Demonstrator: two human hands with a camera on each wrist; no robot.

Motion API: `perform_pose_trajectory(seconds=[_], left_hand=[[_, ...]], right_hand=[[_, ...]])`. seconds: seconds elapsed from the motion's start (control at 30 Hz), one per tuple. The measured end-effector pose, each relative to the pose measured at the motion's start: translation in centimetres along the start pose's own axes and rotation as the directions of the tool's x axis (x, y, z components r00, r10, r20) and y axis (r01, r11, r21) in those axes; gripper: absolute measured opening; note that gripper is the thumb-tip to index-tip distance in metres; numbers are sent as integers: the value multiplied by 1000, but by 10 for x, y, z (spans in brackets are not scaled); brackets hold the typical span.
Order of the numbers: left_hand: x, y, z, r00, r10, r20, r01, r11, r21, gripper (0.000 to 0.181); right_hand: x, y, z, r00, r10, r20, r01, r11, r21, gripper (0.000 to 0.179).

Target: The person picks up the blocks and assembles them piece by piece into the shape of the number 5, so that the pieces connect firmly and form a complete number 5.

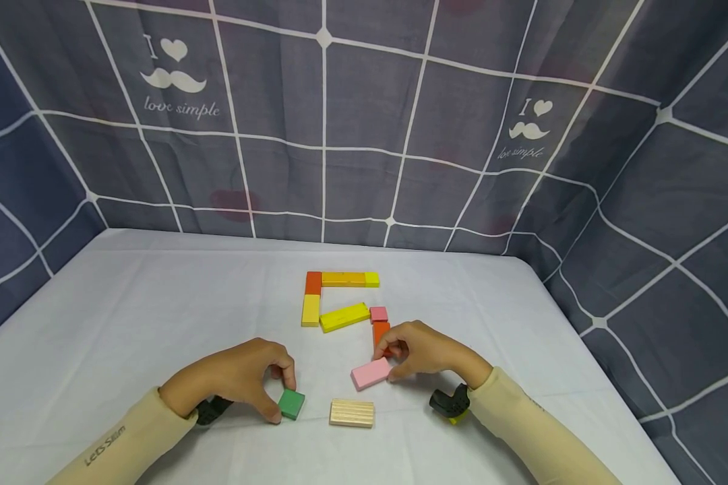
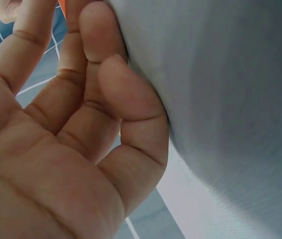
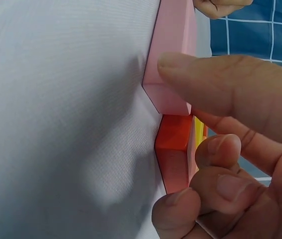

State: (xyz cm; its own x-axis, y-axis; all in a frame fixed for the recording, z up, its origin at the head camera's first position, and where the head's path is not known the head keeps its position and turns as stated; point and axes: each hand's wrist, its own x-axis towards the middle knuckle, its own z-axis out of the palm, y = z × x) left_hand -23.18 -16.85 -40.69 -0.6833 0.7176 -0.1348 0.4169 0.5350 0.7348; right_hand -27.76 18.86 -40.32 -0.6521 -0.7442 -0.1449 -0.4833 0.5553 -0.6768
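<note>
My left hand point(image 1: 243, 374) holds a small green square block point(image 1: 292, 404) at its left side, thumb at the near edge and a finger at the far edge. The left wrist view shows the thumb point(image 2: 131, 92) and curled fingers, with the green block hidden. My right hand point(image 1: 421, 347) pinches the right end of a pink rectangular block point(image 1: 370, 374) lying close over the cloth. In the right wrist view the thumb point(image 3: 201, 74) lies against that pink block point(image 3: 168, 40), whose end meets a red-orange block point(image 3: 173, 144). Between the hands, nearer me, lies a ridged bare-wood block point(image 1: 352, 413).
Farther back, a red-orange block point(image 1: 313, 283), a yellow block point(image 1: 311, 310), an orange-yellow bar point(image 1: 343, 279), a slanted yellow bar point(image 1: 344, 317) and a small pink block point(image 1: 379, 314) form a bent line on white cloth point(image 1: 158, 289). A grey checked curtain point(image 1: 364, 182) hangs behind.
</note>
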Motion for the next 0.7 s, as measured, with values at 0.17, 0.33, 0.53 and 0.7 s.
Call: perform_pose_trajectory(seconds=[0.17, 0.33, 0.53, 0.7], left_hand=[[0, 0, 0, 1000, 2, 1, -2, 1000, -2, 33], [-1, 0, 0, 1000, 14, 1, -14, 1000, -5, 33], [0, 0, 1, 1000, 4, -1, -4, 1000, -5, 33], [0, -1, 0, 1000, 8, -2, -8, 1000, -7, 32]], right_hand=[[0, -1, 0, 1000, -17, 0, 17, 1000, 9, 27], [1, -2, 0, 1000, -25, 1, 25, 1000, 9, 25], [3, -1, 1, 1000, -29, 4, 29, 1000, -3, 24], [4, -1, 0, 999, -44, 4, 44, 999, -9, 23]])
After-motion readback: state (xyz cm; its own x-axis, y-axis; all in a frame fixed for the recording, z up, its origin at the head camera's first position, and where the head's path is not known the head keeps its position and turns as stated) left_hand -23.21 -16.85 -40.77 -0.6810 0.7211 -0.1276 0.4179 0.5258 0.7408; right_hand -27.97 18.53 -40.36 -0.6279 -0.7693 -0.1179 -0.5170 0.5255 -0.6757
